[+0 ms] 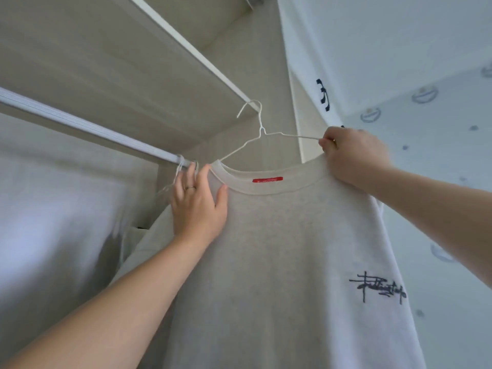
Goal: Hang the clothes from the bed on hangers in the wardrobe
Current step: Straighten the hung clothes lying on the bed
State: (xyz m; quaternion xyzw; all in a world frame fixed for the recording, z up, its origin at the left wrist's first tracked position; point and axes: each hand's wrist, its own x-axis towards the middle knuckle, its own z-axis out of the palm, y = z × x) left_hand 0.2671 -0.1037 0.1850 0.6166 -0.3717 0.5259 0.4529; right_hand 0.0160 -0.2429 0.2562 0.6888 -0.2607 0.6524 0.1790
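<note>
A pale grey T-shirt (287, 251) with a red neck label and a dark scribbled print at its right side sits on a white wire hanger (259, 131). The hanger's hook is in the air, above and right of the white wardrobe rail (87, 126), not on it. My right hand (351, 153) pinches the hanger's right arm together with the shirt's shoulder. My left hand (198, 206) lies flat with straight fingers on the shirt's left shoulder by the collar, close to the rail's end.
A beige shelf (119, 57) runs above the rail. White garments (53, 209) hang blurred at the left on wire hangers by the rail's end. At the right hangs white fabric (426, 75) with small grey prints and a dark mark.
</note>
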